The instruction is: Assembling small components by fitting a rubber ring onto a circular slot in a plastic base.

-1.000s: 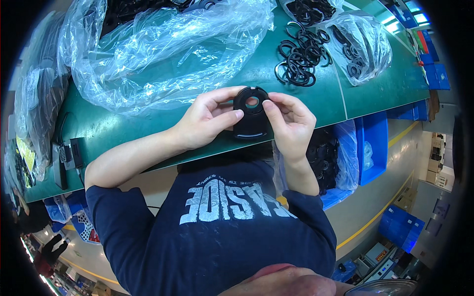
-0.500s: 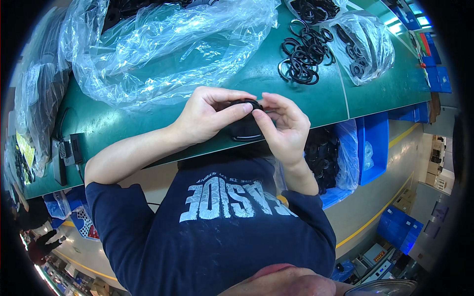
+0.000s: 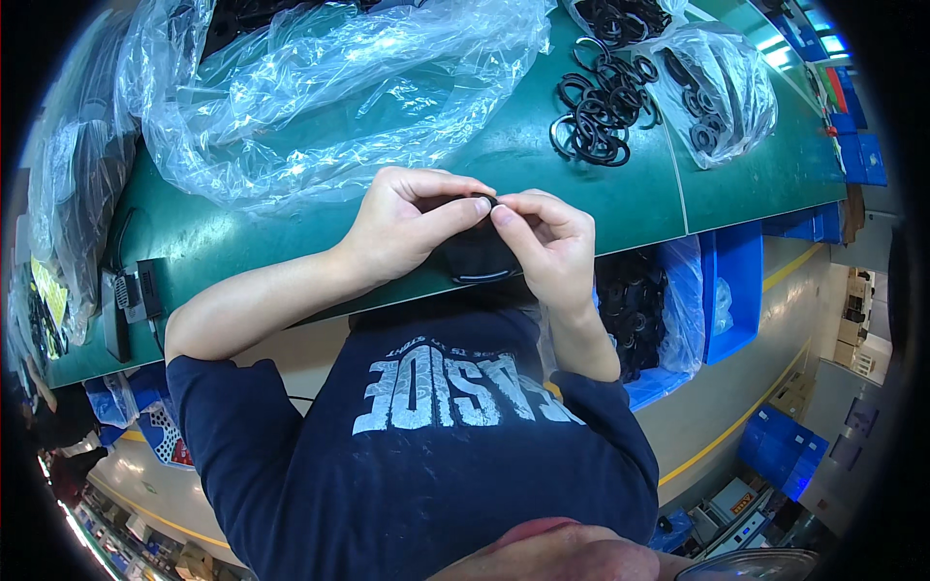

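My left hand (image 3: 412, 221) and my right hand (image 3: 550, 237) meet over the near edge of the green table (image 3: 620, 208). Both pinch a small black ring-like part (image 3: 483, 199) between thumbs and fingers, which cover most of it. Right below the hands is a dark piece (image 3: 481, 259) with a shiny curved edge; whether it joins the held part I cannot tell. Beyond my right hand lies a loose pile of black rings (image 3: 603, 107).
A large clear plastic bag (image 3: 329, 107) spreads over the far left. Bagged rings (image 3: 712, 97) lie at the far right. Below the table's edge stands a blue bin (image 3: 731, 290) beside black parts (image 3: 630, 310) in a lined box. A small black device (image 3: 145, 290) sits at the left.
My right hand has shifted slightly left, its fingers now curled closer to my left fingertips. More of the dark piece below shows. The held part is more covered.
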A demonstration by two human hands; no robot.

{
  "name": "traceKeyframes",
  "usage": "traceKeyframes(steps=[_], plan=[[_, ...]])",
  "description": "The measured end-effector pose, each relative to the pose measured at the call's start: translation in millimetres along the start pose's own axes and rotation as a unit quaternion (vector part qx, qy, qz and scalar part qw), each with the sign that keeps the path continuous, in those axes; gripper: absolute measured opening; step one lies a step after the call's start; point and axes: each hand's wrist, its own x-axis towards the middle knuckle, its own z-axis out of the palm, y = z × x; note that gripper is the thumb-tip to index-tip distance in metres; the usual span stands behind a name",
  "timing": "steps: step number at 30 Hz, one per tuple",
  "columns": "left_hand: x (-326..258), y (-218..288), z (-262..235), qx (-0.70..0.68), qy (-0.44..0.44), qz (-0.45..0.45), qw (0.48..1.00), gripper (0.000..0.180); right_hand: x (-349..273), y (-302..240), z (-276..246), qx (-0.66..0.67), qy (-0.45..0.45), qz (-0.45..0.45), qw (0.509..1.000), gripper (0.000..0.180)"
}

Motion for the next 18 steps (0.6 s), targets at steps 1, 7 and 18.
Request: traceKeyframes(steps=[1, 7, 18], plan=[[0.9, -0.5, 0.1, 0.000, -0.021, 0.018, 1.000, 0.018, 0.2, -0.4, 0.5, 0.008, 0.007, 0.000, 1.000, 0.007], [1.9, -6.0, 6.6, -0.115, -0.072, -0.014, 0.991, 0.025, 5.0, -2.8, -16.3, -0.027, 0.029, -0.024, 0.999, 0.007], [2.3, -10.0, 0.3, -0.035, -0.133, -0.069, 0.988, 0.025, 7.0, -1.6, -28.5, 0.024, 0.017, 0.046, 0.998, 0.012]])
